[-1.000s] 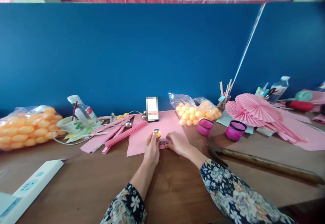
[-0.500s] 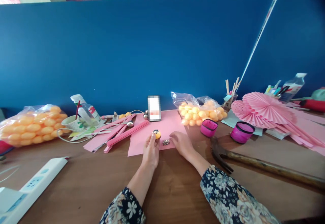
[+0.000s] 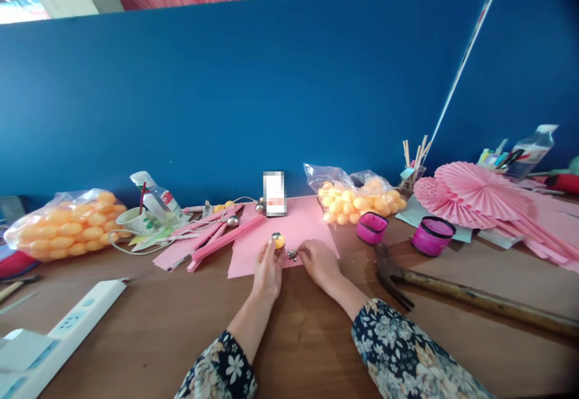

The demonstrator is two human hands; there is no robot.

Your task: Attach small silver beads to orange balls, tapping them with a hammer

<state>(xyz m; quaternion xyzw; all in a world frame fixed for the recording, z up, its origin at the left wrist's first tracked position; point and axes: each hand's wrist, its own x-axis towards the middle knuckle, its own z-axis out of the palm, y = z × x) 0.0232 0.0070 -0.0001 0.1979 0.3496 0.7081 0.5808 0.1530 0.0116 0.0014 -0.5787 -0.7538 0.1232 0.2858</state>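
Observation:
My left hand pinches a small orange ball with a dark spot on top, held upright over a pink paper sheet. My right hand rests curled on the sheet just to the right, its fingertips at a little heap of small metal pieces. Whether it grips one of them is not visible.
A hammer lies on the wooden table to the right, beside two magenta cups. Bags of orange balls sit at the back and left. Pink paper fans, folded pink strips and a white power strip lie around.
The view drifted slightly. My right hand slid back toward the metal pieces after lifting away from them; my left hand kept holding the orange ball in place.

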